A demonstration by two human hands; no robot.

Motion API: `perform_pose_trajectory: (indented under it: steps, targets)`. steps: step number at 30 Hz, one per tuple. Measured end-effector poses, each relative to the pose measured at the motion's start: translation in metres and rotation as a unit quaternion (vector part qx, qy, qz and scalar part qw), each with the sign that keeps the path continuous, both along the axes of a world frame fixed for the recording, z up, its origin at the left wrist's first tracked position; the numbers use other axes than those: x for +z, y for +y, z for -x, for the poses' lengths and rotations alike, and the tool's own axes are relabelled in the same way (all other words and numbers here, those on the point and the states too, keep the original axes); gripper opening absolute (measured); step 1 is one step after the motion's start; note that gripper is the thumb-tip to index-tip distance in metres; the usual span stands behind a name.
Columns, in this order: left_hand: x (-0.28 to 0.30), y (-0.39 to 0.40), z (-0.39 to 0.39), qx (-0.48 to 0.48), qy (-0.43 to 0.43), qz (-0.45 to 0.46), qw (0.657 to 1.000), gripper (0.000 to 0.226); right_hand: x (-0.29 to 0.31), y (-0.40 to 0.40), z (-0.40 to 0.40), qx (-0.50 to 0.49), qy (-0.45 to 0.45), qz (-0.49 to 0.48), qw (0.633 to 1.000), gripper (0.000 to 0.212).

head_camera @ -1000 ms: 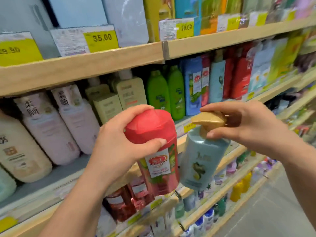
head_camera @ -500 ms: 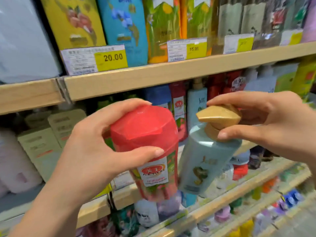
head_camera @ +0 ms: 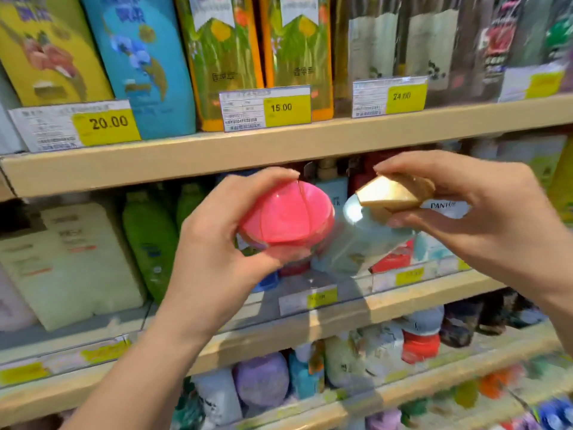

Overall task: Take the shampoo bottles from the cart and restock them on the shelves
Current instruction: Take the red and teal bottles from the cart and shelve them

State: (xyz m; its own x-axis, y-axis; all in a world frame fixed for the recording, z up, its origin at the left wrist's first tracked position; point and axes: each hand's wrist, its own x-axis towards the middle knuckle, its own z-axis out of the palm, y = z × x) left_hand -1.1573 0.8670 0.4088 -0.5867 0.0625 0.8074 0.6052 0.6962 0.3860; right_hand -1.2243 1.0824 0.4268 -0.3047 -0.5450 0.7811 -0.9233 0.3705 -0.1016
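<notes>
both bottles are sitting higher and closer to the shelves than half a second ago, and the view is swinging right along the row, so the 20.00 price tag (head_camera: 74, 125) is now sliding to the far left while a 24.00 tag (head_camera: 390, 97) is coming in.

on the left, the left hand (head_camera: 214, 243) is wrapping fingers and thumb around the red bottle (head_camera: 286, 223), whose cap is now tipping toward the camera and hiding the label that was showing before. beside it and touching, the pale blue bottle (head_camera: 356, 240) is hanging tilted, with the right hand (head_camera: 483, 218) pinching its gold pump top (head_camera: 393, 192) between thumb and fingers.

both bottles are hovering in front of the middle shelf (head_camera: 325, 315), just under the upper shelf board (head_camera: 217, 153), not yet set down. behind them red and light bottles are standing in the row, blurred.

this is looking like the last approach: the person seems to be lining each bottle up with matching stock, and the next move is likely calling for pushing them in upright without knocking neighbours.
</notes>
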Motion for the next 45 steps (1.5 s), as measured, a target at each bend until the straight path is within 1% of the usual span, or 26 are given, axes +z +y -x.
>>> perform_pose_trajectory:
  steps: [3,9,14,16,19,21,22,23,25,28,30,32,33,34,36,38,40,42,44,45]
  targets:
    - [-0.011,0.009,0.015,0.012,-0.006,-0.006,1.0,0.061,-0.008,0.004,0.013,-0.015,0.007,-0.013,1.0,0.039]
    - [-0.022,0.018,0.034,0.026,-0.031,-0.014,0.999,0.06,-0.021,0.009,0.039,-0.013,-0.032,-0.03,0.999,0.04]
    - [-0.026,0.018,0.047,0.044,-0.058,-0.022,0.997,0.064,-0.026,0.008,0.061,0.016,-0.081,0.011,0.997,0.046]
    - [-0.026,0.015,0.054,0.051,-0.073,-0.044,0.995,0.063,-0.027,0.004,0.072,0.028,-0.115,0.036,0.992,0.054]
    - [-0.025,0.011,0.064,0.054,-0.099,-0.089,0.99,0.058,-0.026,-0.005,0.084,0.035,-0.201,0.073,0.976,0.063]
    - [-0.024,0.011,0.071,0.05,-0.126,-0.117,0.984,0.057,-0.026,-0.012,0.09,0.04,-0.261,0.099,0.959,0.062]
    - [-0.022,0.011,0.075,0.048,-0.136,-0.128,0.981,0.056,-0.026,-0.016,0.093,0.04,-0.282,0.108,0.952,0.061]
    - [-0.02,0.01,0.079,0.047,-0.143,-0.144,0.978,0.055,-0.027,-0.02,0.095,0.032,-0.285,0.112,0.952,0.058]
    - [-0.018,0.009,0.088,0.037,-0.15,-0.191,0.969,0.053,-0.031,-0.025,0.1,-0.005,-0.246,0.1,0.964,0.057]
    - [-0.02,0.007,0.099,0.035,-0.159,-0.236,0.958,0.048,-0.043,-0.03,0.107,-0.046,-0.183,0.097,0.977,0.061]
    - [-0.025,0.006,0.107,0.036,-0.17,-0.262,0.949,0.04,-0.054,-0.035,0.109,-0.056,-0.171,0.092,0.979,0.066]
    - [-0.031,0.006,0.114,0.029,-0.186,-0.285,0.94,0.032,-0.064,-0.037,0.111,-0.048,-0.188,0.1,0.976,0.067]
    - [-0.034,0.005,0.117,0.02,-0.192,-0.295,0.936,0.03,-0.068,-0.038,0.113,-0.048,-0.172,0.095,0.979,0.066]
    - [-0.037,0.005,0.12,0.011,-0.196,-0.303,0.932,0.03,-0.073,-0.039,0.115,-0.053,-0.133,0.076,0.987,0.064]
    - [-0.041,0.003,0.124,0.002,-0.203,-0.312,0.928,0.036,-0.077,-0.04,0.118,-0.109,-0.04,0.03,0.993,0.058]
    - [-0.044,0.001,0.127,0.0,-0.216,-0.308,0.927,0.046,-0.078,-0.039,0.12,-0.195,0.038,-0.026,0.98,0.057]
    - [-0.048,-0.002,0.128,0.005,-0.238,-0.304,0.923,0.052,-0.078,-0.038,0.122,-0.274,0.093,-0.066,0.955,0.054]
    - [-0.052,-0.004,0.129,0.006,-0.252,-0.3,0.92,0.055,-0.07,-0.037,0.118,-0.294,0.104,-0.096,0.945,0.051]
    - [-0.056,-0.006,0.13,-0.004,-0.264,-0.3,0.917,0.057,-0.055,-0.039,0.11,-0.288,0.066,-0.18,0.938,0.063]
    - [-0.057,-0.007,0.129,-0.01,-0.274,-0.302,0.913,0.057,-0.049,-0.04,0.107,-0.279,0.032,-0.219,0.934,0.067]
